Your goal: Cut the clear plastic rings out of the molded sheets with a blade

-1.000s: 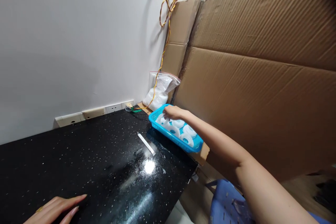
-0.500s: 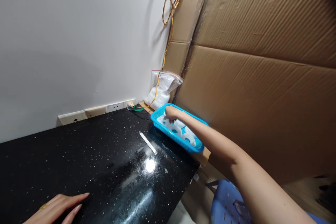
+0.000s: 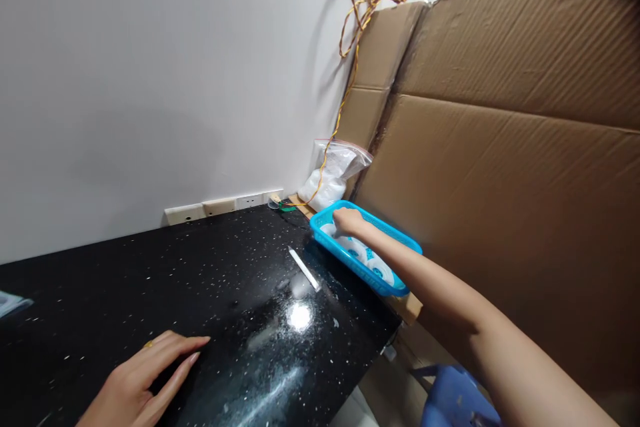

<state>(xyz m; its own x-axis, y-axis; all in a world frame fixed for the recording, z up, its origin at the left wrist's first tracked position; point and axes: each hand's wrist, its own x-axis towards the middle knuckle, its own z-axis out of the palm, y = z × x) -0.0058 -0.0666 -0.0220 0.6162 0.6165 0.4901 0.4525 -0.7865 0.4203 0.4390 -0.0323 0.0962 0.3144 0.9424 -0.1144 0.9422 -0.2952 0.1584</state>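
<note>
Inside a light-blue plastic basket (image 3: 345, 261) at the far right corner of the counter is my right hand (image 3: 349, 221), knuckles up and fingers curled down. What its fingers close on is hidden. White ring-shaped rolls (image 3: 383, 271) lie in the basket beside and below that hand. My left hand (image 3: 145, 373) hovers over or rests on the black counter (image 3: 200, 293) at the lower left, fingers stretched out and holding nothing. A white pen-like stick (image 3: 304, 268) with a pointed dark tip lies on the counter left of the basket.
A clear zip bag with white contents (image 3: 330, 183) leans behind the basket. Large cardboard (image 3: 500, 167) stands along the right side. A yellow twisted cable (image 3: 357, 47) runs down to sockets (image 3: 250, 201). A blue stool (image 3: 457, 397) is below; a clear packet (image 3: 13, 303) lies at left.
The view has turned left, so the counter and basket appear farther right and a packet enters at left. My right hand remains in the basket, its fingers now more hidden.
</note>
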